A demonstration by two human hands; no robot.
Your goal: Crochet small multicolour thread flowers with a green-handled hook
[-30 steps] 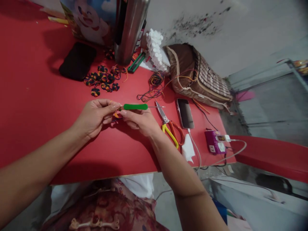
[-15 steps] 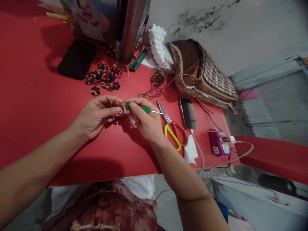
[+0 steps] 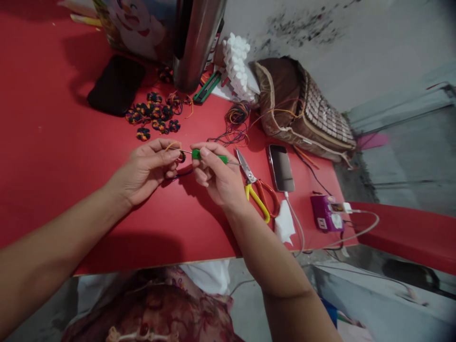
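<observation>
My left hand [image 3: 149, 168] pinches a small loop of dark crocheted cord [image 3: 182, 156], with an orange strand standing up at the fingertips. Most of that piece is hidden by my fingers. Dark cord ends trail below it toward the right. My right hand [image 3: 219, 173] is closed around the green handle of a double-ended crochet hook [image 3: 221, 158]. One thin metal shaft points left and meets the cord at my left fingertips; the other sticks out past my right hand toward the scissors. Beyond my hands lies a cluster of knotted cord flowers [image 3: 155, 112], dark with orange and purple.
Scissors [image 3: 251, 178] with red and yellow handles lie right of my right hand, beside a charging phone [image 3: 281, 167]. A cord bundle [image 3: 238, 113], a green cutter [image 3: 207, 88], a metal flask [image 3: 199, 45], a black pouch [image 3: 117, 85] and a brown cushion [image 3: 281, 95] stand farther back.
My right hand has drawn slightly right with the crochet hook, so more of its left shaft shows. The orange strand at my left fingertips lies lower. The whole view has shifted a little.
</observation>
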